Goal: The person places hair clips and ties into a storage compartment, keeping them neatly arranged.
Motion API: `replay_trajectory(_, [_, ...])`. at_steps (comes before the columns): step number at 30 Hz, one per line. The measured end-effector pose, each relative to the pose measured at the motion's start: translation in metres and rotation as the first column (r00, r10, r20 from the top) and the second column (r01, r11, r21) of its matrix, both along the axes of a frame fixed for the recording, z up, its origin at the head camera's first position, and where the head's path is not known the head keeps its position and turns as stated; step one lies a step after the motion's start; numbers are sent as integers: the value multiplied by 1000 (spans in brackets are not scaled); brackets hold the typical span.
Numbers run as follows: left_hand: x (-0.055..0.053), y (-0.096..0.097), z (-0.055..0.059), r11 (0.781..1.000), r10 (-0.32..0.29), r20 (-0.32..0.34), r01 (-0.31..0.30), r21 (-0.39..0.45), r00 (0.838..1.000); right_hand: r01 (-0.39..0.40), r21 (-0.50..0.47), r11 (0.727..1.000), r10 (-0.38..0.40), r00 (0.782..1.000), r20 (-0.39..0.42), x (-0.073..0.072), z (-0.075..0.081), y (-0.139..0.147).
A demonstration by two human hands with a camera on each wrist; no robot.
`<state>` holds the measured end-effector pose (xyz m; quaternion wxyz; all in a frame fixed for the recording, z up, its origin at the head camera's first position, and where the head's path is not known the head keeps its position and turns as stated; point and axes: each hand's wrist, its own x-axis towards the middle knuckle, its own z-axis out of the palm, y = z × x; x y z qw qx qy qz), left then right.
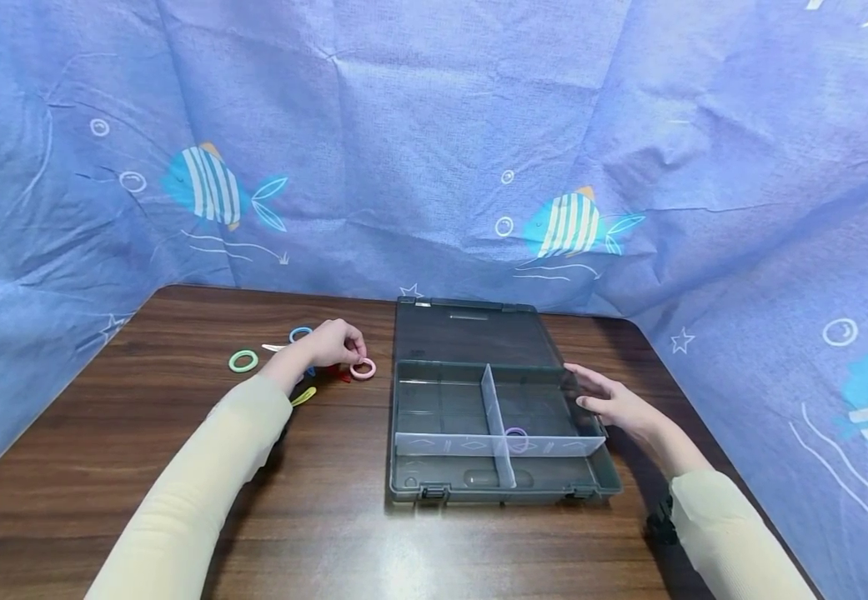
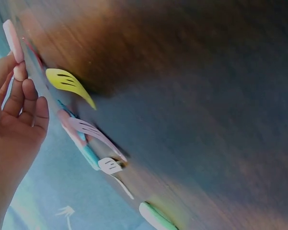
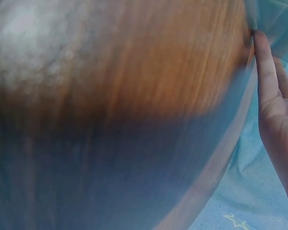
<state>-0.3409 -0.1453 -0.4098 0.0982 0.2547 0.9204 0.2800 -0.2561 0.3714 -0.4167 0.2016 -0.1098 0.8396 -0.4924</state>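
1. Head view: I see my left grip point(image 1: 334, 342) clamped on the pink ring point(image 1: 373, 369), just left of the box point(image 1: 504, 495).
2. My right grip point(image 1: 617, 407), thumb and fingers apart, touches the box's right side.

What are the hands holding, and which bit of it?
The left hand pinches a pink ring by its edge, in the fingertips. The right hand touches the right side of the box, its fingers rather straight.

Right hand point(image 3: 278, 117) at right edge, straight fingers point(image 3: 266, 72) against a translucent box point(image 3: 279, 24), wood-grain table point(image 3: 158, 72), blue star-printed cloth point(image 3: 259, 182)
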Motion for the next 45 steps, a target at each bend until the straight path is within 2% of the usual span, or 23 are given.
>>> replay_trajectory(10, [8, 8, 11, 1000, 13, -47, -13, -3, 999, -4, -8, 1000, 4, 1000, -1, 2, 1, 0])
replay_trajectory(22, [19, 14, 31, 983, 166, -98, -156, 100, 981, -1, -2, 1000, 1, 1000, 6, 3, 2, -1])
replay_trajectory(31, [27, 19, 54, 944, 296, -80, -278, 177, 952, -3, 15, 1000, 3, 1000, 12, 2, 3, -2])
replay_trajectory(35, [30, 23, 62, 936, 302, -65, -284, 207, 951, -1, 22, 1000, 0, 1000, 13, 2, 3, -1])
replay_trajectory(45, [37, 41, 84, 945, 278, -99, -253, 208, 956, -5, 9, 1000, 4, 1000, 17, 1, 0, 0])
